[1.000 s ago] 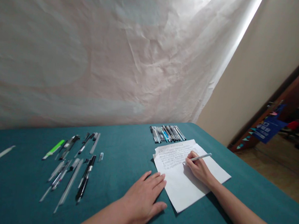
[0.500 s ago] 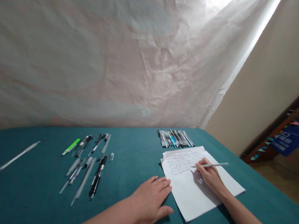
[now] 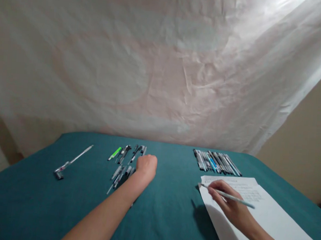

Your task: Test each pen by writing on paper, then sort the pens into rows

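While the right hand [image 3: 231, 203] pinches a pen [image 3: 242, 201] over paper [image 3: 276, 221], the left hand [image 3: 147, 167] is near pen parts [image 3: 116, 172]; its grip I cannot tell.

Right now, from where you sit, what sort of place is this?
Probably an indoor writing spot, though the kind of building can't be told: there's a green-covered table, with written-on paper and a row of pens lying on it.
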`<state>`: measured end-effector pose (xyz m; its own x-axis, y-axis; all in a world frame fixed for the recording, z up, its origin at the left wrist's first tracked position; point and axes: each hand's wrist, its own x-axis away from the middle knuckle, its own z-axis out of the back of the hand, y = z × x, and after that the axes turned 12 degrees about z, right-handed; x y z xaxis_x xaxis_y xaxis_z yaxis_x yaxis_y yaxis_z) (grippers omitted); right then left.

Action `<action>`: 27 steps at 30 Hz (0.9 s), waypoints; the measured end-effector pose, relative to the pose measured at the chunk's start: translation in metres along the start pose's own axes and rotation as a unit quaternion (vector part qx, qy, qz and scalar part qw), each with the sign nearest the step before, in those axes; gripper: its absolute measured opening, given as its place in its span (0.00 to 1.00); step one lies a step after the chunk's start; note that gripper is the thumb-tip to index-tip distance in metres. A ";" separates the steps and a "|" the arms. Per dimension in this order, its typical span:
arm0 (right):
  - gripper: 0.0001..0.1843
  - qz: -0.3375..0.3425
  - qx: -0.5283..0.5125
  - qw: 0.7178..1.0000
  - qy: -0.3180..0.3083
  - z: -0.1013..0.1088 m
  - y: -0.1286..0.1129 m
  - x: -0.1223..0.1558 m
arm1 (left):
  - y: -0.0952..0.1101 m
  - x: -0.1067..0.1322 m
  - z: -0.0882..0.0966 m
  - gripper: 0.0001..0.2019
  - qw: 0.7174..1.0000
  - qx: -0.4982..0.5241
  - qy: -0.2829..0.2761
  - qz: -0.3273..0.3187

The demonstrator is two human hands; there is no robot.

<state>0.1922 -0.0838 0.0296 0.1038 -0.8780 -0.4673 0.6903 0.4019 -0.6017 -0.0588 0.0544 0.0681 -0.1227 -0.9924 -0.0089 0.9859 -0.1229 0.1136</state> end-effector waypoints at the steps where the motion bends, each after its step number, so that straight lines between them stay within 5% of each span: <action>1: 0.09 0.009 -0.019 1.000 -0.014 -0.008 -0.010 -0.007 | -0.001 -0.002 -0.001 0.14 1.000 0.000 0.003 0.010; 5: 0.11 0.031 -0.083 0.995 -0.047 -0.038 -0.034 -0.030 | 0.000 -0.003 -0.010 0.14 1.000 0.008 0.009 0.026; 11: 0.13 0.030 -0.103 0.994 -0.006 -0.069 -0.028 -0.035 | 0.001 -0.003 -0.021 0.13 0.998 0.047 0.005 0.028; 19: 0.09 0.052 -0.073 0.995 0.043 -0.081 -0.016 -0.025 | 0.008 -0.009 -0.029 0.10 0.971 0.215 -0.039 -0.093; 21: 0.07 0.087 -0.051 0.993 0.058 -0.081 -0.015 -0.024 | 0.015 -0.010 -0.032 0.12 0.923 0.361 -0.083 -0.107; 24: 0.07 0.155 -0.037 0.985 0.059 -0.082 -0.017 -0.021 | 0.023 -0.010 -0.039 0.15 0.781 0.602 -0.164 -0.035; 27: 0.12 0.191 -0.032 0.980 0.038 -0.080 -0.019 -0.018 | 0.027 -0.009 -0.046 0.17 0.691 0.688 -0.219 0.042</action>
<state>0.1196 -0.0547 -0.0022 0.2909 -0.6397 -0.7114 0.5650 0.7150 -0.4119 -0.0257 0.0598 0.0258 -0.3911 -0.8623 0.3217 -0.0124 0.3544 0.9350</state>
